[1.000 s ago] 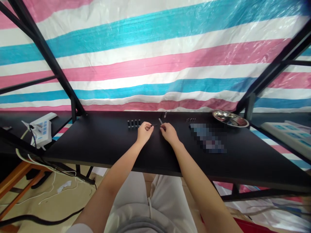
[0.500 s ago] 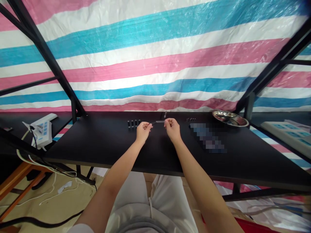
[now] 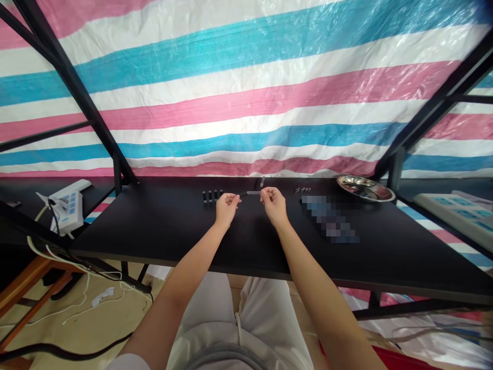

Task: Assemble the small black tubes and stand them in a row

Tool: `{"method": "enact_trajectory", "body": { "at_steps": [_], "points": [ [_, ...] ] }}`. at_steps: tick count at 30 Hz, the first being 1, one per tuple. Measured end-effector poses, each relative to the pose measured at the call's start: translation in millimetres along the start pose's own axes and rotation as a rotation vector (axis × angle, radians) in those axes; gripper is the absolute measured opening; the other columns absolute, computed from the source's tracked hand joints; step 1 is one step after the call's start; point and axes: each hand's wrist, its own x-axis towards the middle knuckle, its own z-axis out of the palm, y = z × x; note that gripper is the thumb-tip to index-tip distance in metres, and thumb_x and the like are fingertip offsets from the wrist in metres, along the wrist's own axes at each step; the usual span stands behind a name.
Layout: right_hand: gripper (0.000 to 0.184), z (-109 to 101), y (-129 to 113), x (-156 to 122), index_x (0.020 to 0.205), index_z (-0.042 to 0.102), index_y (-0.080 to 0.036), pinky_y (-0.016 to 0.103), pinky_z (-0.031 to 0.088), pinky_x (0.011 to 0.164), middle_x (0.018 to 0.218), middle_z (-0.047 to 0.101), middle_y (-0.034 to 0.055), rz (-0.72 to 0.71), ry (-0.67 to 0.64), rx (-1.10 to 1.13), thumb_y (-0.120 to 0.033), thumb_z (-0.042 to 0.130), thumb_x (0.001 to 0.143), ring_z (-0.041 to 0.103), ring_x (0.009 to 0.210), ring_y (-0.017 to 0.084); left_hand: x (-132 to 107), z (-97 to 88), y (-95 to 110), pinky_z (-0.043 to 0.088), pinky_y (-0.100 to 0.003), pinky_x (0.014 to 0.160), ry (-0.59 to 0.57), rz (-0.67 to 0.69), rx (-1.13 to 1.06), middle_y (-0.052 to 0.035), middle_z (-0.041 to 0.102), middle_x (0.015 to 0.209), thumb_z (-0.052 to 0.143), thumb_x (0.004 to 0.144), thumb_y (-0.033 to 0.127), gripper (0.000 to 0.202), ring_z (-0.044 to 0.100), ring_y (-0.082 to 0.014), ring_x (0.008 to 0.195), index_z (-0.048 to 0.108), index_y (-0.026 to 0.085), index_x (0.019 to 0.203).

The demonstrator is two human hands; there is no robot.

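Note:
Above the black table, my left hand (image 3: 228, 209) is closed in a pinch on a thin black stick-like piece (image 3: 243, 194). Opposite it, the fingertips of my right hand (image 3: 274, 204) pinch a slim clear tube (image 3: 253, 193). The two pieces lie almost in line between my hands; whether their ends touch or fit into each other is too small to tell. Left of my left hand, several short black cylinders (image 3: 210, 196) stand in a row. Another clear piece (image 3: 262, 181) rests by the table's back edge. Several small clear parts (image 3: 303, 190) are grouped right of my right hand.
A shiny oval metal dish (image 3: 389, 197) is at the back right of the table (image 3: 154, 226). In front of it lies a pixelated flat object (image 3: 329, 220). Black frame posts (image 3: 103, 136) rise on both sides, before a striped sheet. White power strips (image 3: 71, 210) sit at left.
Both hands keep their pinch at nearly the same spot. The clear tube between them looks slightly shifted and brighter; the rest stays put.

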Motion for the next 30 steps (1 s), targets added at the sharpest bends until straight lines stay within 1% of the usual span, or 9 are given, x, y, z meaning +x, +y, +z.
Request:
{"method": "enact_trajectory", "body": {
  "at_steps": [7,11,14,18,23,30],
  "points": [
    [0.024,1,-9,-3,0.079,0.047,-0.020,0.024,0.036,0.054,0.058,0.048,-0.0034,-0.015,0.013,-0.110,-0.044,0.049,0.080,0.044,0.053,0.010,2,-0.9,-5,0.045,-0.022,0.054,0.002,0.006,0.011,-0.0050,0.064,0.069,0.062,0.073,0.025,0.015,0.060,-0.0126,0.065,0.054,0.013,0.078],
    [0.025,1,-9,-3,0.079,0.047,-0.020,0.024,0.036,0.053,0.059,0.048,-0.0033,-0.011,0.000,-0.104,-0.045,0.048,0.080,0.044,0.053,0.010,3,-1.0,-7,0.045,-0.022,0.054,0.011,0.012,0.018,-0.0047,0.063,0.069,0.063,0.072,0.025,0.016,0.061,-0.0135,0.067,0.054,0.014,0.078],
    [0.026,0,-7,-1,0.077,0.048,-0.020,0.024,0.035,0.051,0.057,0.048,-0.0037,0.002,-0.018,-0.048,-0.046,0.050,0.078,0.043,0.051,0.010,3,-1.2,-4,0.044,-0.022,0.054,0.012,-0.002,0.012,-0.0048,0.064,0.069,0.063,0.072,0.025,0.015,0.060,-0.0131,0.066,0.054,0.013,0.077],
    [0.028,-2,-3,2,0.075,0.049,-0.020,0.024,0.034,0.049,0.054,0.048,-0.0041,0.071,-0.062,0.074,-0.048,0.054,0.076,0.041,0.048,0.009,2,-2.8,1,0.041,-0.021,0.051,-0.052,-0.067,-0.032,-0.0049,0.065,0.070,0.063,0.071,0.028,0.018,0.057,-0.0104,0.058,0.055,0.013,0.078],
    [0.029,-7,-2,3,0.074,0.051,-0.019,0.024,0.034,0.050,0.055,0.050,-0.0041,0.117,-0.090,0.158,-0.047,0.058,0.073,0.042,0.048,0.008,2,-4.8,2,0.033,-0.019,0.044,-0.158,-0.067,-0.073,-0.0039,0.065,0.069,0.066,0.068,0.034,0.026,0.048,-0.0062,0.047,0.056,0.013,0.079],
    [0.030,-10,-2,3,0.074,0.050,-0.020,0.024,0.034,0.050,0.055,0.049,-0.0047,0.133,-0.128,0.153,-0.048,0.058,0.072,0.041,0.048,0.008,0,-4.1,6,0.040,-0.021,0.050,-0.180,-0.042,-0.052,-0.0036,0.064,0.067,0.066,0.067,0.034,0.026,0.051,-0.0070,0.049,0.056,0.014,0.078]
  ]
}}
